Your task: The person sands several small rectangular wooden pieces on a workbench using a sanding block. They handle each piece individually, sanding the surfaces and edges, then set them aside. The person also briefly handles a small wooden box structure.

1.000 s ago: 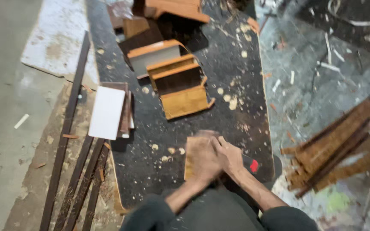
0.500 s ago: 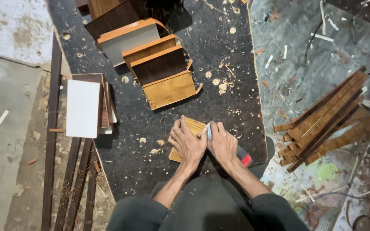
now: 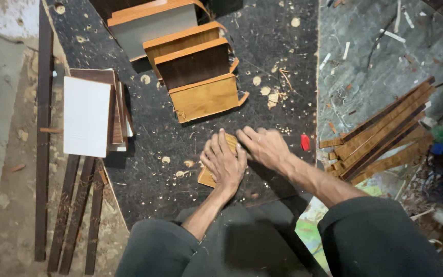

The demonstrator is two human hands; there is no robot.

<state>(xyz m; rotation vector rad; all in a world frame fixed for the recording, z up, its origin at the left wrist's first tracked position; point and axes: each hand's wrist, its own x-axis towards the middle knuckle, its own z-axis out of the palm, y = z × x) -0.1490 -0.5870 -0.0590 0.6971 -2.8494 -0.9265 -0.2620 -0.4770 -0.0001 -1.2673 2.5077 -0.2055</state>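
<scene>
Dark, speckled and strewn with wood chips, the surface (image 3: 149, 138) fills the middle of the head view. Near its front edge lies a small tan wooden panel (image 3: 207, 177). The left hand (image 3: 225, 163) presses flat on it, fingers (image 3: 212, 149) spread wide. The right hand (image 3: 265, 147) rests at the panel's far right end, fingers curled loosely; whether they hold anything I cannot tell. Farther back stand several wood-edged panels (image 3: 201, 77). At left lies a white-faced board stack (image 3: 87, 116); at right, a bundle of wooden strips (image 3: 385, 136) and a small red object (image 3: 305, 142).
</scene>
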